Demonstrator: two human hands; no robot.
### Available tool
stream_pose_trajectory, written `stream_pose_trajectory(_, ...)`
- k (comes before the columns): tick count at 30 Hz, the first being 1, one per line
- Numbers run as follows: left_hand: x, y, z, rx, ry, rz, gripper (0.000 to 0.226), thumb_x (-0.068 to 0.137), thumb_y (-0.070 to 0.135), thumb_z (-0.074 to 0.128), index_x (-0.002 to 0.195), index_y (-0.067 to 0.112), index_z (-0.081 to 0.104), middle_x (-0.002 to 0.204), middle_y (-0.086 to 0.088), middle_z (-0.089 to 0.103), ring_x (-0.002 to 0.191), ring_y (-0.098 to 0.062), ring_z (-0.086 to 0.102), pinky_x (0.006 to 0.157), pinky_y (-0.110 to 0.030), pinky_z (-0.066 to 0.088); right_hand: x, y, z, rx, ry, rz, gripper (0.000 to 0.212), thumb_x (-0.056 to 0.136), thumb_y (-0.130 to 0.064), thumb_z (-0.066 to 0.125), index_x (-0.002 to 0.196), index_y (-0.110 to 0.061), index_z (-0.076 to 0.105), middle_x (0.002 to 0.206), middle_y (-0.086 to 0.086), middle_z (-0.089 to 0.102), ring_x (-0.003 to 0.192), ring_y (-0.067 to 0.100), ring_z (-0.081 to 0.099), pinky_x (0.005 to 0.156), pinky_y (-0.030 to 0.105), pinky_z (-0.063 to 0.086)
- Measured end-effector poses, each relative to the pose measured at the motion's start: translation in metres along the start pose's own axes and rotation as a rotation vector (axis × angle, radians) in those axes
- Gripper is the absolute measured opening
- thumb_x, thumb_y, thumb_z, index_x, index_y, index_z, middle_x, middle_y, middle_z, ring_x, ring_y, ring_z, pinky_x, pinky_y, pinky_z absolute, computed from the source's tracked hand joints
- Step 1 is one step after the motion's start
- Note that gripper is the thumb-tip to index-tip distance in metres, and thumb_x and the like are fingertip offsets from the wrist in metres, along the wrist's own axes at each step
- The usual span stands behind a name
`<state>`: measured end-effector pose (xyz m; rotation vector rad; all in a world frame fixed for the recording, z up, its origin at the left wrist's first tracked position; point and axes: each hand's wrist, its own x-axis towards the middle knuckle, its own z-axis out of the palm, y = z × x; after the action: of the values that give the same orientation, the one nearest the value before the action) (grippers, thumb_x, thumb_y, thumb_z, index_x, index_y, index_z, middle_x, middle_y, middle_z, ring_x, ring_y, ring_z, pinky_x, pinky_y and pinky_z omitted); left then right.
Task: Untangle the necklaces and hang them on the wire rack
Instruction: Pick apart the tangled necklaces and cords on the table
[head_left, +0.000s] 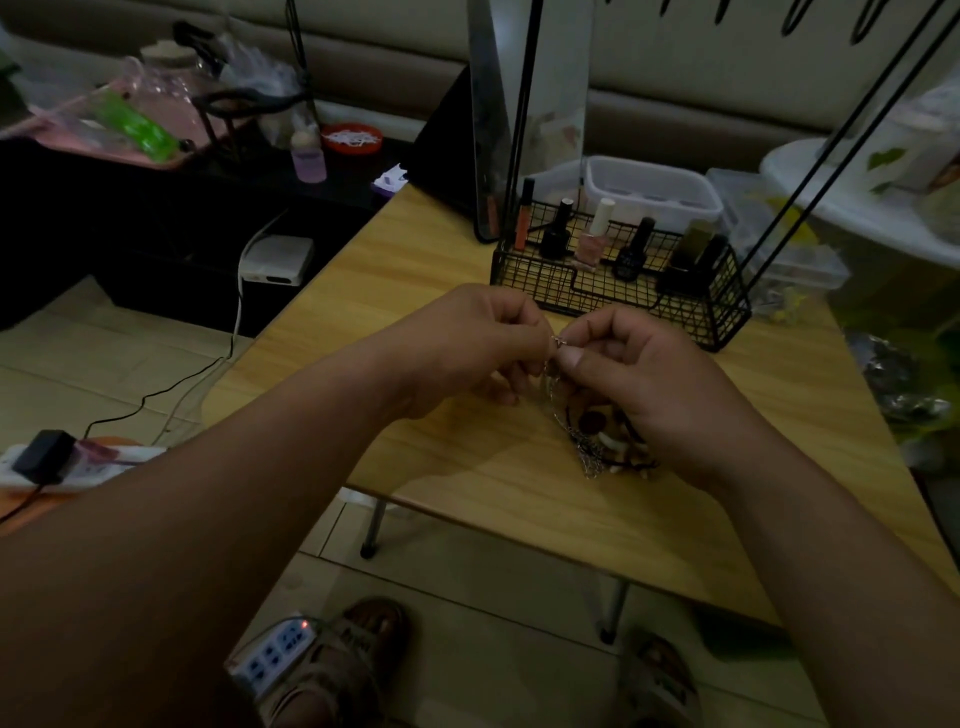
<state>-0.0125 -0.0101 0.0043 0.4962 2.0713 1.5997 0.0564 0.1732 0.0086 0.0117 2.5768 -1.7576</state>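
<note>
- I see the left hand (467, 343) and right hand (639, 379) almost meeting over the counter (415, 280). Each one's fingertips are pinched on a thin silver chain (557, 344).
- The chain drops from the pinch into the necklaces (597, 439), which lie in a tangled heap on the counter under the right hand. It has beads and dark cord, but I can't separate the strands.
- The wire rack (545, 283) is just beyond both hands, standing on the counter, with black rods rising out of frame.
- Nail polish bottles (592, 239) stand upright in the rack's basket.
- A mirror (485, 130) leans beyond the left hand, beside the rack.
- A clear plastic tub (649, 187) sits behind the rack.
- The counter is light wood grain on metal legs.
- The tiled floor (493, 613) lies below the hands, with a power strip (272, 649) under the left forearm.
- A sofa back (363, 57) runs along the far side. The room is dim.
</note>
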Motion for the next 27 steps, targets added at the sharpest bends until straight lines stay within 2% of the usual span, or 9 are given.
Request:
stream_pose_trajectory(2, -0.001, 0.002, -0.002, -0.038, -0.001, -0.001, 0.006, 0.097, 0.011, 0.067, 0.091, 0.013, 0.068, 0.075, 0.001, 0.069, 0.070, -0.013, 0.065, 0.064, -0.029, 0.057, 0.001, 0.001, -0.001, 0.011, 0.009, -0.006, 0.007, 0.097, -0.016, 0.070, 0.102, -0.013, 0.068, 0.087, 0.009, 0.078, 0.080, 0.021, 0.075, 0.077, 0.035, 0.060)
stream_pose_trajectory(5, -0.001, 0.002, -0.003, -0.054, 0.021, -0.008, 0.005, 0.096, 0.010, 0.067, 0.092, 0.012, 0.067, 0.080, -0.003, 0.069, 0.072, -0.016, 0.065, 0.065, -0.030, 0.058, 0.002, 0.003, 0.000, 0.060, 0.033, 0.009, 0.007, 0.098, -0.018, 0.069, 0.099, -0.011, 0.068, 0.085, 0.012, 0.077, 0.080, 0.030, 0.074, 0.075, 0.042, 0.059)
stream_pose_trajectory(9, -0.002, 0.002, -0.002, -0.079, 0.027, -0.026, 0.003, 0.096, 0.009, 0.065, 0.095, 0.012, 0.066, 0.081, -0.004, 0.067, 0.072, -0.017, 0.064, 0.064, -0.029, 0.058, 0.003, 0.005, 0.002, 0.186, 0.047, 0.039, 0.006, 0.100, -0.014, 0.064, 0.097, -0.010, 0.067, 0.083, 0.005, 0.073, 0.080, 0.019, 0.069, 0.074, 0.034, 0.057)
stream_pose_trajectory(13, -0.001, 0.003, -0.001, -0.148, 0.015, -0.018, 0.005, 0.097, 0.009, 0.063, 0.095, 0.013, 0.063, 0.079, -0.002, 0.066, 0.069, -0.016, 0.063, 0.063, -0.031, 0.056, 0.006, 0.004, 0.005, 0.350, 0.071, 0.087, 0.011, 0.099, -0.012, 0.063, 0.089, -0.015, 0.068, 0.092, 0.010, 0.073, 0.080, 0.016, 0.068, 0.072, 0.033, 0.055)
stream_pose_trajectory(18, 0.000, 0.002, 0.002, -0.084, 0.032, -0.027, 0.006, 0.095, 0.006, 0.063, 0.096, 0.012, 0.063, 0.082, -0.004, 0.068, 0.072, -0.019, 0.064, 0.062, -0.030, 0.056, 0.007, 0.008, 0.008, 0.341, 0.188, 0.092, 0.010, 0.097, -0.014, 0.066, 0.087, -0.017, 0.069, 0.090, 0.007, 0.075, 0.087, 0.020, 0.071, 0.074, 0.035, 0.057)
stream_pose_trajectory(22, -0.001, 0.003, 0.002, -0.113, 0.061, -0.028, 0.007, 0.095, 0.005, 0.063, 0.093, 0.011, 0.061, 0.084, -0.005, 0.069, 0.074, -0.019, 0.064, 0.063, -0.030, 0.056, 0.007, 0.007, 0.009, 0.387, 0.192, 0.102, 0.010, 0.097, -0.010, 0.063, 0.088, -0.013, 0.064, 0.088, 0.008, 0.075, 0.083, 0.017, 0.071, 0.069, 0.032, 0.055)
stream_pose_trajectory(27, 0.000, 0.001, 0.009, -0.201, 0.092, -0.012, 0.014, 0.095, 0.000, 0.062, 0.090, 0.011, 0.055, 0.075, -0.003, 0.064, 0.066, -0.016, 0.064, 0.061, -0.030, 0.055, 0.008, 0.005, 0.014, 0.402, 0.193, 0.107, 0.012, 0.095, -0.003, 0.063, 0.090, -0.013, 0.059, 0.078, 0.000, 0.071, 0.076, 0.014, 0.068, 0.065, 0.031, 0.053)
